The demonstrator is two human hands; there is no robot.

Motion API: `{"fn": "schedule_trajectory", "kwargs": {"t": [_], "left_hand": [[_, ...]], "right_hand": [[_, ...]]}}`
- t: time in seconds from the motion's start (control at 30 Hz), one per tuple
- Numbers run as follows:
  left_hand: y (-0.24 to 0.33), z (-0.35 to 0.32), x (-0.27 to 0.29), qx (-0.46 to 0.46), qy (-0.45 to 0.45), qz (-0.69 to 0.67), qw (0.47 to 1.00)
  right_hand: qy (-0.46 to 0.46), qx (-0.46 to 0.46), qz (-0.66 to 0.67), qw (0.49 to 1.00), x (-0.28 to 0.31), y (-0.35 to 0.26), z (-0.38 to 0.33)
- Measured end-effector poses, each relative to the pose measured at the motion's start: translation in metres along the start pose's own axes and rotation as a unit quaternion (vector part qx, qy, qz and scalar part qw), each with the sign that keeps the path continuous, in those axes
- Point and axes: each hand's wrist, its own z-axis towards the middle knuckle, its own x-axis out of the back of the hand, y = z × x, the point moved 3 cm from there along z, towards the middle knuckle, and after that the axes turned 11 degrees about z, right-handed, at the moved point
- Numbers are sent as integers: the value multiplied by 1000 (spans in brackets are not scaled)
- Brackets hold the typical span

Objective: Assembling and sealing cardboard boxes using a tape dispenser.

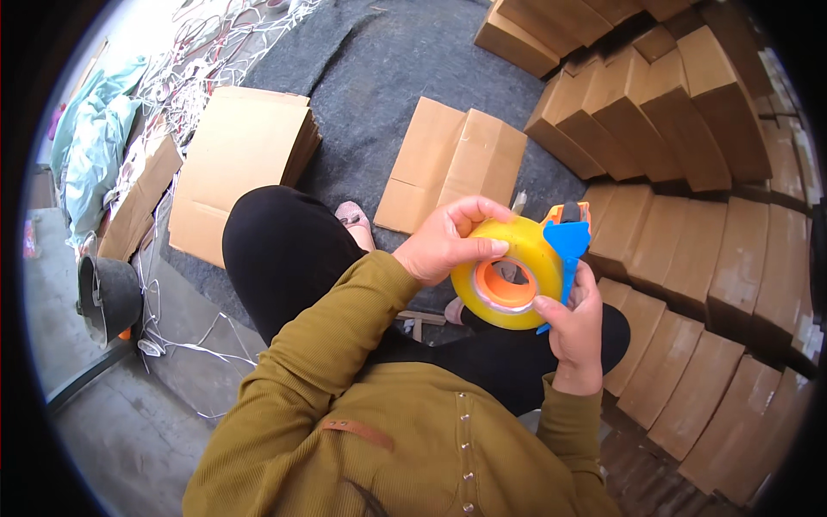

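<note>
- Olive sleeves point(345, 405) come in from below, and both hands meet over the black-clad lap point(284, 250).
- Right hand point(575, 332) is closed around the blue dispenser point(564, 246) from below, its thumb resting near the orange core point(504, 289).
- Left hand point(448, 241) clasps the yellow tape roll point(508, 271) from the upper left, fingers curled over its rim.
- My judgement: keep the right hand steady on the dispenser while the left turns or seats the roll squarely on the core.
- Beyond the grip lie flat cardboard sheets point(452, 164) on grey felt point(396, 60); folded boxes point(680, 155) are stacked off to the right.
</note>
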Motion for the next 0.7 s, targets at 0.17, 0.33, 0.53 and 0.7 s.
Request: {"fn": "schedule_trajectory", "kwargs": {"t": [0.17,0.33,0.53,0.7], "left_hand": [[3,-5,-6,8,-10,3,1000],[7,-10,-12,-49,48,11,998],[7,-10,-12,-125,72,60,988],[17,-14,-16,-76,-27,76,994]], "right_hand": [[-34,13,37,999,-2,-3,-1],[-78,25,55,995,-10,-11,4],[-32,20,-5,999,-12,-12,3],[-75,-9,-15,997,18,-10,-7]]}}
